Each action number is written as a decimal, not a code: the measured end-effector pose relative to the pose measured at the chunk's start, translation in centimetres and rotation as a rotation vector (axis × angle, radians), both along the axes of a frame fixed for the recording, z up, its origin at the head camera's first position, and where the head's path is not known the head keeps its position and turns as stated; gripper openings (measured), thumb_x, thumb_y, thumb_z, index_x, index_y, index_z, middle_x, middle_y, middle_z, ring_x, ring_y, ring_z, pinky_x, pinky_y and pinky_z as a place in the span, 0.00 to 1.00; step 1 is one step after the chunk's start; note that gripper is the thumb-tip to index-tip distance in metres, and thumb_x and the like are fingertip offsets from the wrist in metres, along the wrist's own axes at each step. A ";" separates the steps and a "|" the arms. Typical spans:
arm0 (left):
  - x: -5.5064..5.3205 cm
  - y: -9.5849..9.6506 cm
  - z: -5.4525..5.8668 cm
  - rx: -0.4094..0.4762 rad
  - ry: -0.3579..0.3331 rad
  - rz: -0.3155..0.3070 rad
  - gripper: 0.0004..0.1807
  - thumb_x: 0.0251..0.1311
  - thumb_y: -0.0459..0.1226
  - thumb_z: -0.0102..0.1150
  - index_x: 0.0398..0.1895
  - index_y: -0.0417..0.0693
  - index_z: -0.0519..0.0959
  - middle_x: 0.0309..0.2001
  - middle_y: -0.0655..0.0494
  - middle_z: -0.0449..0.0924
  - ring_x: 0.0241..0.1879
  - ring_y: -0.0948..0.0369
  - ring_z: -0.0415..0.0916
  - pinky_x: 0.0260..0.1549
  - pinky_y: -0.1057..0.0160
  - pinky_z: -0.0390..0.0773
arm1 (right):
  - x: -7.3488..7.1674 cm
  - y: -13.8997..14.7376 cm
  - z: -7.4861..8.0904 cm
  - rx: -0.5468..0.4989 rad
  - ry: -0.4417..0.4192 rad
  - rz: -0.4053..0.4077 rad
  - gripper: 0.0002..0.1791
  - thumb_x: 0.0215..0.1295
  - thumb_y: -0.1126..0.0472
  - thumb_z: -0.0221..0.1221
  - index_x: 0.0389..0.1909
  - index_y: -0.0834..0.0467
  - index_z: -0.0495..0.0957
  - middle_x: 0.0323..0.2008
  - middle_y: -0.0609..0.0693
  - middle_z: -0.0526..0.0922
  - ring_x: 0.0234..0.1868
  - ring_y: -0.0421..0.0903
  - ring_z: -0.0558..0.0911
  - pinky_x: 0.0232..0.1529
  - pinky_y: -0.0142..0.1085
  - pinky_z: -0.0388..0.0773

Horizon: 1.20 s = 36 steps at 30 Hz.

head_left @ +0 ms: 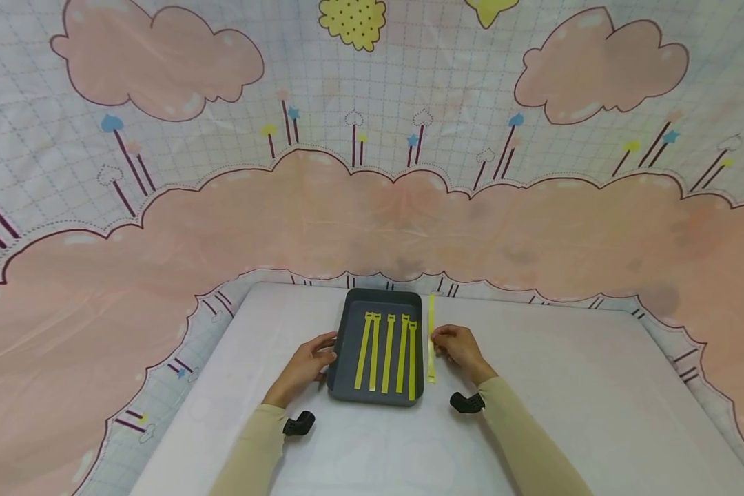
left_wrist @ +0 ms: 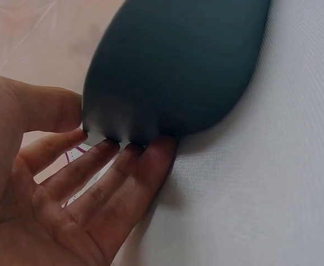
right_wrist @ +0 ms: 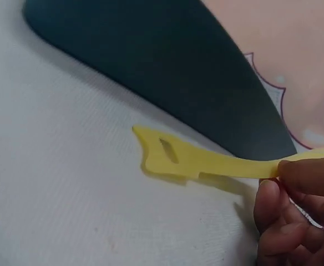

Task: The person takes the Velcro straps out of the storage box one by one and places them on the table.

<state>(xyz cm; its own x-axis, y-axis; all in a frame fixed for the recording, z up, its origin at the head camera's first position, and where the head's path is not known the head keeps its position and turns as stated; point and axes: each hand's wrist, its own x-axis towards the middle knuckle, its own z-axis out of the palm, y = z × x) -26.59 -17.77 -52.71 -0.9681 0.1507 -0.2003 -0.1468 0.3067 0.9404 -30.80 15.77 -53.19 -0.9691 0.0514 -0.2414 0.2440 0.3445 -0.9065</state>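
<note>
A dark grey tray [head_left: 378, 296] lies on the white table with several yellow slotted cable ties [head_left: 388, 355] side by side in it. My left hand [head_left: 306, 363] is at its left side. In the left wrist view, the thumb [left_wrist: 54, 108] reaches over the rim and the fingertips touch the outer wall. Just right of the tray, my right hand [head_left: 461, 349] pinches another yellow cable tie [head_left: 431, 365] near its middle. Its slotted head [right_wrist: 167, 155] points toward the person, close above the table, in the right wrist view.
White cloth covers the table [head_left: 570, 386]. Behind it hangs a backdrop [head_left: 397, 220] printed with pink clouds. A black wrist mount [head_left: 299, 424] sits at the left sleeve, and a second wrist mount [head_left: 467, 403] at the right.
</note>
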 end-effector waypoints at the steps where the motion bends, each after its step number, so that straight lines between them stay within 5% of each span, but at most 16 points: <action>1: 0.0 0.0 0.0 -0.001 0.002 0.000 0.28 0.68 0.34 0.54 0.72 0.52 0.66 0.69 0.44 0.68 0.60 0.46 0.75 0.34 0.58 0.81 | 0.0 0.0 0.0 0.012 0.004 0.000 0.09 0.66 0.62 0.60 0.43 0.63 0.81 0.25 0.47 0.80 0.24 0.40 0.75 0.23 0.31 0.68; 22: 0.0 0.1 0.2 -0.005 -0.007 0.004 0.28 0.68 0.33 0.54 0.72 0.52 0.65 0.70 0.43 0.68 0.61 0.45 0.74 0.34 0.58 0.80 | -0.1 0.1 -0.6 0.160 0.050 -0.009 0.07 0.61 0.62 0.63 0.36 0.63 0.82 0.16 0.46 0.75 0.17 0.38 0.71 0.20 0.30 0.67; 29: 0.0 0.2 -0.1 0.008 0.005 0.001 0.28 0.68 0.32 0.53 0.72 0.51 0.65 0.69 0.43 0.68 0.62 0.45 0.74 0.35 0.57 0.81 | 0.1 0.3 -0.4 0.103 0.042 -0.011 0.09 0.61 0.62 0.64 0.39 0.63 0.80 0.20 0.47 0.77 0.18 0.39 0.73 0.20 0.31 0.67; 36: 0.0 -0.1 -0.4 -0.007 0.016 -0.007 0.28 0.69 0.33 0.54 0.72 0.52 0.66 0.69 0.43 0.68 0.62 0.45 0.74 0.35 0.57 0.81 | -0.1 1.2 -1.3 -0.001 0.066 0.076 0.11 0.65 0.62 0.62 0.45 0.63 0.79 0.25 0.48 0.78 0.22 0.40 0.74 0.21 0.31 0.69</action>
